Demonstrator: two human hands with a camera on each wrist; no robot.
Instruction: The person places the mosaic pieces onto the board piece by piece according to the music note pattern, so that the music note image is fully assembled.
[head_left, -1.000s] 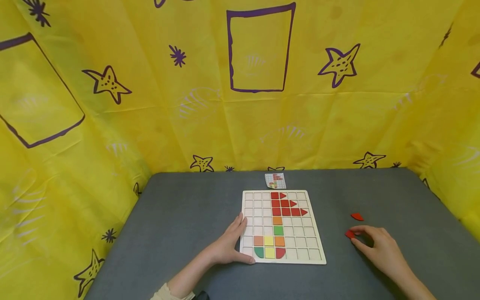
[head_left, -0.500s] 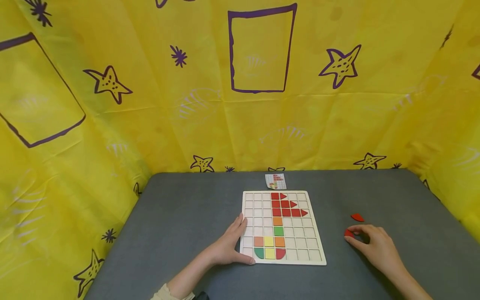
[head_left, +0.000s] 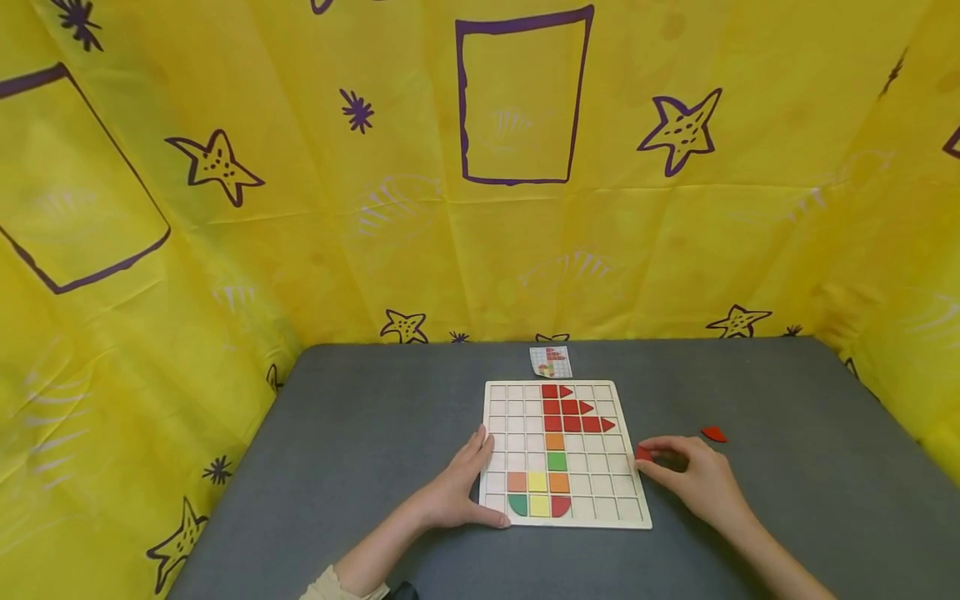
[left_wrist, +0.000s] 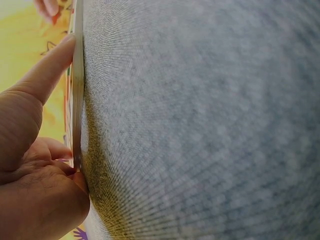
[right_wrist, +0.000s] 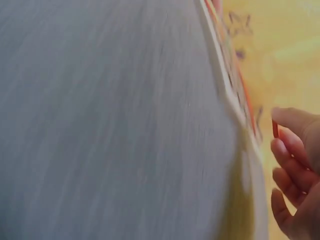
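Observation:
A white grid board lies on the table, with red, orange, green, yellow and salmon flat pieces set in its cells. My left hand rests at the board's lower left corner, fingers extended along the left side and thumb by the near edge. Between thumb and fingertips, my right hand pinches a small red tile beside the board's right edge. In the right wrist view that red tile shows edge-on, so its outline is unclear. Behind this hand lies a loose red quarter-round tile.
A small paper card printed with a coloured grid pattern lies just beyond the board's far edge. The grey table ends at a yellow curtain with purple drawings.
My right hand has carried the red tile leftward from near the loose tile to the board's right edge. The left hand and the board stay put.

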